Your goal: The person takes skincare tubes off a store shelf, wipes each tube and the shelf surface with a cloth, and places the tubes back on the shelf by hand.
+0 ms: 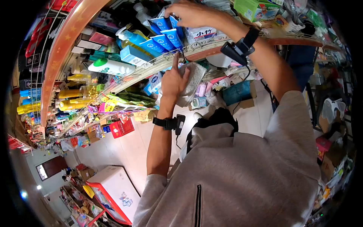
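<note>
Several blue tubes [162,41] stand grouped in a wire-edged shelf compartment at the top centre. My right hand [189,14] reaches over them from the right, its bent fingers and thumb around the top of a rear tube. Lower down, in front of the shelf edge, my left hand [174,82] holds a whitish-grey cloth [193,81]. Its index finger is stretched up to the shelf rail just below the tubes, and the other fingers are partly hidden against the cloth.
Left of the tubes are a light-blue box [135,56], a pump bottle [132,37] and a white bottle with a green cap [111,67]. White packages [201,34] sit to their right. Lower shelves hold packets. A red-edged white freezer [117,193] stands at the lower left.
</note>
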A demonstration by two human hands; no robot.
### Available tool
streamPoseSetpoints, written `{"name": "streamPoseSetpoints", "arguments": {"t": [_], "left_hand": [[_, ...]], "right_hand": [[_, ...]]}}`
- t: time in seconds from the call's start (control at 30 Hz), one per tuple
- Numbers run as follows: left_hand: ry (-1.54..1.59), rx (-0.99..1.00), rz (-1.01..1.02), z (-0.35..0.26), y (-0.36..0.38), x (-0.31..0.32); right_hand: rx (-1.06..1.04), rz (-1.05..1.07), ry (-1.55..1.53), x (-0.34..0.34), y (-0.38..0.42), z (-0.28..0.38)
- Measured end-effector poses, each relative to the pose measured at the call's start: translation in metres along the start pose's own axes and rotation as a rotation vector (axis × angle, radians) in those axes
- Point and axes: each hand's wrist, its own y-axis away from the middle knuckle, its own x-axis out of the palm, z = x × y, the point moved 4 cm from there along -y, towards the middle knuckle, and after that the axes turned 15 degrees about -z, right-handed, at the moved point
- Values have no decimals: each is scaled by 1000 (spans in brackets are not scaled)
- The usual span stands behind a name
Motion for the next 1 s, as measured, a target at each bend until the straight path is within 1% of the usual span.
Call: {"name": "streamPoseSetpoints", "arguments": {"t": [0.03, 0.07, 0.13, 0.2, 0.27, 0.4, 0.5, 0.57, 0.6, 0.67, 0.7, 0.77, 0.8, 0.87, 1.0], "left_hand": [[11, -1, -7, 1, 1, 1], [22, -1, -15, 1, 1, 3], [34, -8, -17, -2, 2, 2], [45, -16, -20, -4, 1, 0], [35, -52, 20, -7, 1, -1], [7, -54, 24, -6, 0, 1], [-11, -51, 17, -5, 1, 4], [3, -27, -5, -6, 2, 3], [0, -31, -4, -5, 3, 4], [-10, -17, -19, -4, 2, 5], [-12, -20, -20, -5, 2, 5], [-20, -29, -12, -7, 3, 4], [-21, -29, -13, -7, 3, 4], [-21, -23, -20, -6, 2, 4], [-20, -25, -28, -7, 3, 4]], "right_hand": [[118, 97, 29, -4, -1, -6], [120, 96, 24, -5, -2, -10], [12, 99, -57, -9, -8, -11], [18, 105, -94, -10, -8, -15], [-47, 118, -137, -8, -10, -12], [-63, 120, -221, -4, -11, -12], [-120, 133, -270, -2, -14, -7], [66, 203, -246, -5, -14, -6], [65, 204, -250, 1, -13, -10], [-161, -2, -104, 1, -14, -13], [-162, -1, -107, -3, -17, -9], [-76, 133, -97, -9, -21, -6], [-76, 133, -96, -10, -21, -2], [-130, 227, -4, -7, -21, 4], [-170, 259, 58, 11, -17, -3]]}}
